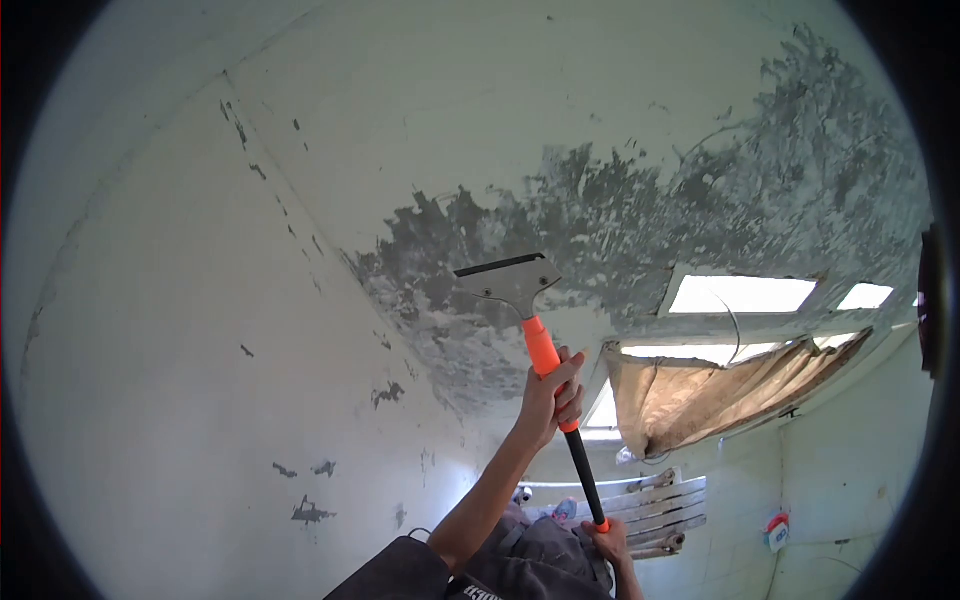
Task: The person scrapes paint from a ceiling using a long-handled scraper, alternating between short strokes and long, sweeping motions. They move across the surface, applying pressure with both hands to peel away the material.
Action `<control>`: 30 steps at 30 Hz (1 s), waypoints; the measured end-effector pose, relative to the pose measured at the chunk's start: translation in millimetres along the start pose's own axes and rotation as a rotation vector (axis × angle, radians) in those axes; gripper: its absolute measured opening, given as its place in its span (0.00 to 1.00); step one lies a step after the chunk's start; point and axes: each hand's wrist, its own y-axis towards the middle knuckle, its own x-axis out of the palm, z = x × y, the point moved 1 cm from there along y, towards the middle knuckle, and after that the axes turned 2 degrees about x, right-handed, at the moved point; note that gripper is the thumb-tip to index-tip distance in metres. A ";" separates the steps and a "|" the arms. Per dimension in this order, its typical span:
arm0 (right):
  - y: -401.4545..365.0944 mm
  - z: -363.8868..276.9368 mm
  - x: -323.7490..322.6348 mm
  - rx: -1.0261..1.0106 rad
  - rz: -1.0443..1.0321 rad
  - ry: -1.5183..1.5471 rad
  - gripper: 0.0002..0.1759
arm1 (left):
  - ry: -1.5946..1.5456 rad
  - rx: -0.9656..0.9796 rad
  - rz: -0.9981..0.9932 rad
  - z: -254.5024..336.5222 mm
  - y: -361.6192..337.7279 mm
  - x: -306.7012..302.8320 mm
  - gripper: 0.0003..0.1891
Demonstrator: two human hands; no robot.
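A long-handled scraper [542, 352] with an orange and black handle slants up in front of me. My left hand [550, 398] is wrapped round its orange upper grip. Lower down, near my waist, my right hand [609, 543] closes on the end of the black shaft. The scraper's wide metal head [512, 280], with a dark blade edge, points upward and overlaps the grey stripped patch [600, 225] in this view. Pale paint [450, 110] with ragged edges borders that patch.
To the left runs a pale wall [200, 350] with small chipped spots. A window [740, 295] with a hanging brown cloth [710, 395] is at the right. Below stands a slatted wooden platform [670, 508]. A small red and white object [776, 532] is at the lower right.
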 end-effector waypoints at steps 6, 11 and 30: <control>36.5 4.8 41.5 0.038 -0.182 0.194 0.22 | 0.064 0.016 -0.030 7.6 33.5 -4.9 0.16; 35.8 2.3 76.7 0.069 -0.251 0.255 0.18 | 0.138 -0.092 0.061 8.6 38.9 -26.4 0.12; 88.7 11.0 109.8 0.134 0.069 -0.108 0.17 | 0.128 -0.049 -0.014 47.2 62.5 -39.4 0.17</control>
